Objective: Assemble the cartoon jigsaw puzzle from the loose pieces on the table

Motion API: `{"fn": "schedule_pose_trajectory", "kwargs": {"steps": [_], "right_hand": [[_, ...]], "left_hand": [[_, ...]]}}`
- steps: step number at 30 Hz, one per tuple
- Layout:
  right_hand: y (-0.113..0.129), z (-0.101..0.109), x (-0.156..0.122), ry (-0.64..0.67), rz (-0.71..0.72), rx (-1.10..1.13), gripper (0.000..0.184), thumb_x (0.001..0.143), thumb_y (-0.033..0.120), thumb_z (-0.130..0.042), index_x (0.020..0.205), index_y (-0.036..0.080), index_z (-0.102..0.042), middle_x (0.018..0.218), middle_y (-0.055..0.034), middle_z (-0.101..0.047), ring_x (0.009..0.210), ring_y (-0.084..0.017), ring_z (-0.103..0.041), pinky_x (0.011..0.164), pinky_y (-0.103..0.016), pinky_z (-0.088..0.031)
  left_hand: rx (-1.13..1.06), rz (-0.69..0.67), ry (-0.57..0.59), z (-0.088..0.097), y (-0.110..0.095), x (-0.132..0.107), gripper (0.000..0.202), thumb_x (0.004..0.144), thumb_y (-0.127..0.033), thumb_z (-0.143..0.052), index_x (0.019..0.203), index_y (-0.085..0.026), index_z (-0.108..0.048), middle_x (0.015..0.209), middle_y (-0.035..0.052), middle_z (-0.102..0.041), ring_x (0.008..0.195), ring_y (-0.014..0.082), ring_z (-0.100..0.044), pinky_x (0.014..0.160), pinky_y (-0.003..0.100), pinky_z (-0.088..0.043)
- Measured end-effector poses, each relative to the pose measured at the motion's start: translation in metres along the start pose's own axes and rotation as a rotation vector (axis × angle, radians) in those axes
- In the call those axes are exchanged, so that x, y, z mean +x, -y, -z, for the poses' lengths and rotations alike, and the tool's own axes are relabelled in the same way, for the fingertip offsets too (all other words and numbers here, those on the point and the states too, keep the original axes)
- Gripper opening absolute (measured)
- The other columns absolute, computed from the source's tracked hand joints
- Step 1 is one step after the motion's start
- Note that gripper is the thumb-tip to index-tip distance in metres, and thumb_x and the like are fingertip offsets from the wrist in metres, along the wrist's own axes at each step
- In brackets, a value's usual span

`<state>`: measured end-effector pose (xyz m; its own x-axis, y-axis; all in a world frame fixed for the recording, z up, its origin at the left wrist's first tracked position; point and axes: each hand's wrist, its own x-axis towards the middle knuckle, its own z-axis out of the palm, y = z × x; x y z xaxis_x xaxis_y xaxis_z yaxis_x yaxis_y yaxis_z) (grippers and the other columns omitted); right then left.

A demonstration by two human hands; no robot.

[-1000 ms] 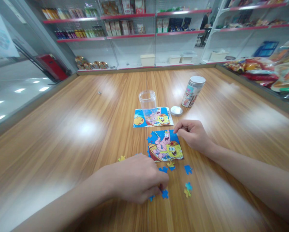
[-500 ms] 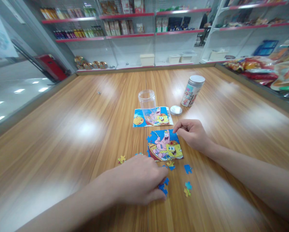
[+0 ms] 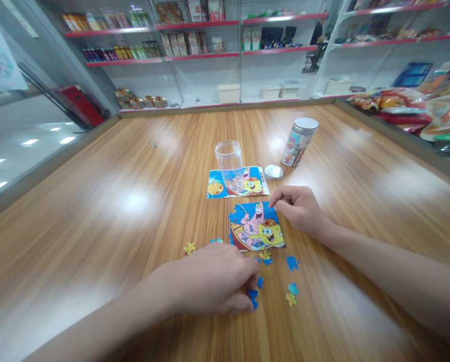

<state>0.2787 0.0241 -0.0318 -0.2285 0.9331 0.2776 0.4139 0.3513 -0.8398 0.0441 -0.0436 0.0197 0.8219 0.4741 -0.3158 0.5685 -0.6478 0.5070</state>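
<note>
A partly joined jigsaw puzzle [image 3: 255,227] with cartoon figures in a boat lies flat on the wooden table. My right hand [image 3: 298,208] is closed, its fingertips pressed on the puzzle's upper right corner. Left of and below the puzzle, my left hand [image 3: 219,281] has curled fingers, thumb and fingertips at a blue puzzle piece [image 3: 253,300]. Another blue piece [image 3: 260,282] lies beside those fingertips. Several loose pieces lie around: a yellow one [image 3: 190,248], a blue one [image 3: 292,263] and a teal one [image 3: 293,288]. My left hand hides part of the table.
Beyond the puzzle, a clear plastic jar [image 3: 228,156] stands on a printed picture sheet [image 3: 215,187]. A silvery lid [image 3: 273,172] lies beside a labelled canister [image 3: 299,142]. Snack bags [image 3: 402,108] are at the right, past the raised table edge. Shelves [image 3: 206,75] stand behind.
My left hand has shifted slightly left, and the blue pieces at its fingertips now show a gap between them. My right hand and the puzzle stay put.
</note>
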Motion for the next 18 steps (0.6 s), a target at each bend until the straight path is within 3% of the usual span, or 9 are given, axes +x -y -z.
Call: {"fn": "schedule_pose_trajectory", "kwargs": {"steps": [18], "right_hand": [[-0.0003, -0.0005, 0.0004, 0.006, -0.006, -0.006, 0.019, 0.075, 0.016, -0.051, 0.068, 0.013, -0.069, 0.049, 0.0029, -0.047, 0.045, -0.008, -0.034, 0.044, -0.023, -0.022]], "left_hand": [[-0.041, -0.076, -0.03, 0.0033, 0.0027, 0.0023, 0.011, 0.084, -0.024, -0.073, 0.091, -0.018, -0.066, 0.087, 0.0013, -0.071, 0.078, 0.0169, -0.068, 0.065, 0.025, -0.045]]}}
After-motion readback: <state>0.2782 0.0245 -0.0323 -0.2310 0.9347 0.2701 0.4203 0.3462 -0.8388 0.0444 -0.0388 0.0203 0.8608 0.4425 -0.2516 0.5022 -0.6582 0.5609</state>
